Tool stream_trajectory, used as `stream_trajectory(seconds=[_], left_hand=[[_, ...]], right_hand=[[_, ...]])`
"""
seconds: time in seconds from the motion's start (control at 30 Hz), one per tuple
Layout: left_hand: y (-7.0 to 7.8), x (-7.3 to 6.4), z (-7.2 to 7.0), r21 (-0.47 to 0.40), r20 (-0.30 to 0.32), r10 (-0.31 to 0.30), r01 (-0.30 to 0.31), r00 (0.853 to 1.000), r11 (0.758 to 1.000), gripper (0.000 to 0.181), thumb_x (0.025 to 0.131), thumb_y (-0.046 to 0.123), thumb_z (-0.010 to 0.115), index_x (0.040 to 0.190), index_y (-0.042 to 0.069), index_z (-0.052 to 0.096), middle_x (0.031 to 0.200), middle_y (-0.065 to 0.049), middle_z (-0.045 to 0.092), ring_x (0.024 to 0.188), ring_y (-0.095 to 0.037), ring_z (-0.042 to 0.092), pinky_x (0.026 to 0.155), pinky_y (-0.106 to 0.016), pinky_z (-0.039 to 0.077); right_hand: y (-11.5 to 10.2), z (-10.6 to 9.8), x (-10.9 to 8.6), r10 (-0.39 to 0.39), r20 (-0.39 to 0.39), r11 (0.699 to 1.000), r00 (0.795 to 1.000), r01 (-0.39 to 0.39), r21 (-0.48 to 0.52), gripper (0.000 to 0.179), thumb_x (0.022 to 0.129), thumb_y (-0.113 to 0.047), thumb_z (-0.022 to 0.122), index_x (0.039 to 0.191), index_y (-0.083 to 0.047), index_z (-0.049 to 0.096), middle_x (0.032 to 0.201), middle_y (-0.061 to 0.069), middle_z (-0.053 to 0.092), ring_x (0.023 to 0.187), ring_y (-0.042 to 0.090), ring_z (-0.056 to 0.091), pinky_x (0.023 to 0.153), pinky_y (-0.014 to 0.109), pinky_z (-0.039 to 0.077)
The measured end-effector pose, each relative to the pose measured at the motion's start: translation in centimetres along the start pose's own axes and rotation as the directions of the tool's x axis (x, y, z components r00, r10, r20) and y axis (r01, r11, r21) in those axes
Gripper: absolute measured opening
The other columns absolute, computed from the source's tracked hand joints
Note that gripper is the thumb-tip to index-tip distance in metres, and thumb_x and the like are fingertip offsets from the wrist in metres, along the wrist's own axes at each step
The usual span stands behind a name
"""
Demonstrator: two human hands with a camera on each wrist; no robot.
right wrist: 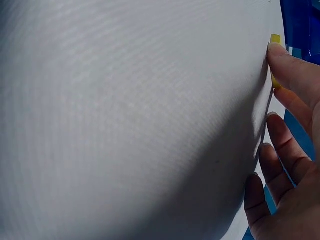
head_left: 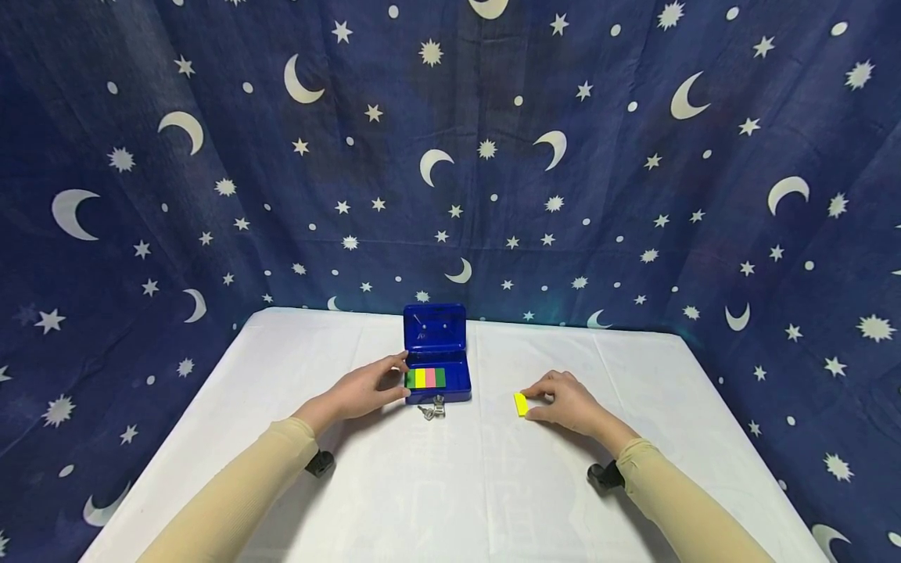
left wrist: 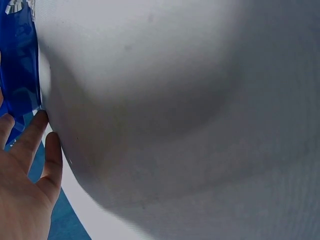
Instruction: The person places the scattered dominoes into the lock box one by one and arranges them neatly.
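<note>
A blue cash box [head_left: 457, 395] stands with its lid [head_left: 435, 332] raised. Inside, at the left, several upright rectangular blocks [head_left: 430, 378] in green, yellow and pink form a row. My left hand [head_left: 367, 387] rests at the box's left side, thumb by the front corner and fingers toward the back. In the left wrist view, its fingers [left wrist: 31, 137] look fairly straight beside the blue box. To the right of the box, my right hand [head_left: 566, 403] pinches a yellow block [head_left: 520, 404] between thumb and fingers, low over the white tablecloth. The right wrist view shows the yellow block [right wrist: 275, 38] partly covered by the thumb.
A small silver padlock [head_left: 439, 407] lies right at the front of the box, with keys [head_left: 426, 412] beside it. The white-covered table [head_left: 450, 493] ends at a dark blue curtain [head_left: 493, 195] patterned with moons and stars. Bare tablecloth lies between box and right hand.
</note>
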State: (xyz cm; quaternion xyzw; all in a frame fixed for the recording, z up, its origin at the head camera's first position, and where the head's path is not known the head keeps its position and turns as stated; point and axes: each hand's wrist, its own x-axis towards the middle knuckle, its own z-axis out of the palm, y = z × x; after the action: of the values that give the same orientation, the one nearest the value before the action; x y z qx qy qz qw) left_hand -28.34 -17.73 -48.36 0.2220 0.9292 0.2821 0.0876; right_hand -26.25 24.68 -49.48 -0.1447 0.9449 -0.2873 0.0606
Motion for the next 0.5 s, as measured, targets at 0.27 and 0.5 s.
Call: stream_trajectory(seconds=[0.27,0.5], left_hand=[[-0.09,0.04,-0.13,0.004,-0.001,0.0,0.0,1.0,1.0,0.053,0.096,0.056,0.065,0.137,0.023,0.058,0.165,0.009,0.032,0.146,-0.024,0.04,0.115,-0.054,0.035],[-0.05,0.09,-0.04,0.009,0.006,-0.002,0.002,1.0,1.0,0.053,0.097,0.057,0.064,0.137,0.023,0.057,0.165,0.009,0.032,0.146,-0.024,0.039,0.115,-0.054,0.035]], right_hand=[[-0.19,-0.16,0.17,-0.001,0.027,1.0,1.0,0.001,-0.007,0.041,0.081,-0.036,0.088,0.119,-0.022,0.078,0.091,-0.009,0.06,0.086,0.017,0.049,0.077,0.037,0.04],[-0.43,-0.26,0.14,-0.015,0.038,1.0,0.999,0.016,-0.027,0.041,0.082,-0.033,0.087,0.12,-0.022,0.077,0.084,-0.007,0.057,0.08,0.016,0.05,0.071,0.037,0.039]])
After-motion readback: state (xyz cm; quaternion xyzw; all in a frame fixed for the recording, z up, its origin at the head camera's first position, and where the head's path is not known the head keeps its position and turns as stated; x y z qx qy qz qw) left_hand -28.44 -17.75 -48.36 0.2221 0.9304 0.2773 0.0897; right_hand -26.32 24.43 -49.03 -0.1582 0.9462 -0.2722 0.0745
